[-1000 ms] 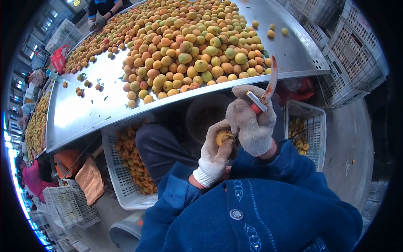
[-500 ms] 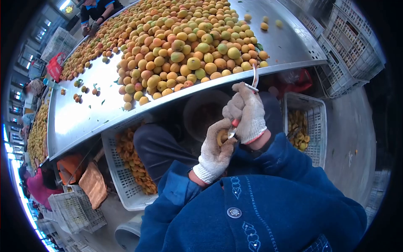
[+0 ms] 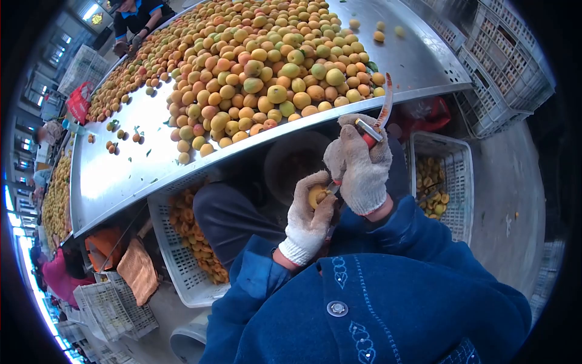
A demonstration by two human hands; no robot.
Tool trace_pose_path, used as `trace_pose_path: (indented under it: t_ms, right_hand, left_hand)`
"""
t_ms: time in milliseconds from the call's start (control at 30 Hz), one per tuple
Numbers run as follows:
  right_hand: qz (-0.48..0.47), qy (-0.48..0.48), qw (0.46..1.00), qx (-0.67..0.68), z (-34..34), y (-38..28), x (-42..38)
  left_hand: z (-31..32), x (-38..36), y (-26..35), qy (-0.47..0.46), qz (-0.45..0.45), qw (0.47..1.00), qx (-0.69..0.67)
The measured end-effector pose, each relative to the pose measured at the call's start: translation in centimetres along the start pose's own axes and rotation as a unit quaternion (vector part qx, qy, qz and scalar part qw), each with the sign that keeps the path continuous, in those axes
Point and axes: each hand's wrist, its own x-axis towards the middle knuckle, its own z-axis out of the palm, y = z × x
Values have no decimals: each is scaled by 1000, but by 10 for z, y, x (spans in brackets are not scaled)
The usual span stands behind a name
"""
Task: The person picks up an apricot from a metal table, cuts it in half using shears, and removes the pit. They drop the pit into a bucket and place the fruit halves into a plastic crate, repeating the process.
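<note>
My left hand (image 3: 307,217), in a white knit glove stained brown at the fingers, is closed around an apricot (image 3: 316,195) with its cut yellow flesh showing. My right hand (image 3: 364,167), gloved alike, grips a red-handled fruit knife (image 3: 368,141). Its curved, juice-stained blade (image 3: 386,103) points up past the table edge. From the lower end of the fist a small metal tip (image 3: 333,187) reaches to the apricot. Both hands are over my lap, just in front of the metal table (image 3: 115,176), where a large heap of whole apricots (image 3: 260,73) lies.
A white crate (image 3: 185,285) of apricot pieces stands left of my knees, another crate (image 3: 464,182) of them to the right. A bucket (image 3: 285,151) sits between my legs. Stacked crates (image 3: 494,73) rise at the right. Across the table a person (image 3: 136,24) handles fruit.
My right hand has rolled over and shifted slightly right. The knife's curved blade has swung up and right, its flat side now showing. The left hand stays nearly still around the apricot.
</note>
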Motion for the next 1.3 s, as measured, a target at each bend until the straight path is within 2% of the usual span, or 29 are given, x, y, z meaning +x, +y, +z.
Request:
trace_pose_path:
  t_ms: [167, 233, 267, 300, 367, 400, 533, 633, 733, 800, 900, 967, 1000, 1033, 1067, 1100, 1133, 1167, 1200, 1233, 1267, 1300]
  right_hand:
    - [5, -8, 999, -32, 4, -1, -4]
    - [62, 96, 993, -6, 5, 1, 3]
    - [86, 128, 988, -8, 7, -4, 7]
    - [86, 128, 988, -10, 3, -2, 9]
    - [152, 101, 982, 48, -5, 4, 10]
    - [166, 138, 975, 59, -1, 4, 12]
    - [215, 136, 963, 93, -7, 11, 11]
    - [251, 168, 947, 107, -4, 17, 11]
    - [247, 189, 941, 129, -3, 15, 14]
    - [271, 132, 939, 164, -12, 21, 16]
    - [311, 152, 918, 191, -18, 31, 16]
    - [278, 181, 927, 174, -22, 41, 20]
    - [255, 189, 933, 169, -19, 37, 25]
    - [233, 200, 938, 163, -17, 34, 31]
    - [204, 190, 951, 133, -18, 30, 37]
    - [181, 175, 962, 100, -19, 27, 42]
    - [152, 148, 977, 24, -17, 24, 40]
    - [121, 68, 990, -34, -19, 25, 33]
    - [133, -5, 983, -127, -21, 29, 31]
    - [147, -66, 963, -218, -26, 31, 21]
    - [150, -126, 946, -258, -21, 31, 12]
    - [37, -194, 899, -391, -32, 44, 10]
  left_hand:
    - [6, -6, -5, 23, -56, 998, -15]
    - [6, -6, -4, 26, -66, 997, 2]
    - [7, -6, 0, 20, -38, 999, 27]
    - [7, -6, 2, 15, -11, 999, 51]
    - [6, -7, 0, 8, -27, 999, 33]
    - [4, -7, -1, -3, -40, 999, 17]
    - [1, -7, -16, -12, -21, 1000, 1]
    - [2, -4, -24, -6, 33, 999, 25]
    - [5, -2, -17, 14, 24, 999, 18]
    - [3, -4, -12, -5, -44, 999, 3]
    - [2, 2, -22, 21, 151, 977, 147]
    - [-2, 5, -27, 40, 143, 975, 162]
    - [-2, -1, -14, 16, -54, 998, -16]
    - [-5, 2, -15, 13, -42, 999, -16]
    - [-10, 7, -18, 30, -160, 982, -96]
    - [-15, 13, -15, 53, -275, 944, -177]
    - [-21, 22, -13, 60, -363, 911, -186]
    - [-31, 19, -29, 18, -348, 906, -242]
    - [-33, 24, -41, 13, -252, 956, -146]
    - [-30, 24, -57, -4, -168, 985, -46]
    - [-28, 25, -63, -1, -158, 987, -35]
    - [-27, 23, -51, 17, -142, 989, 39]
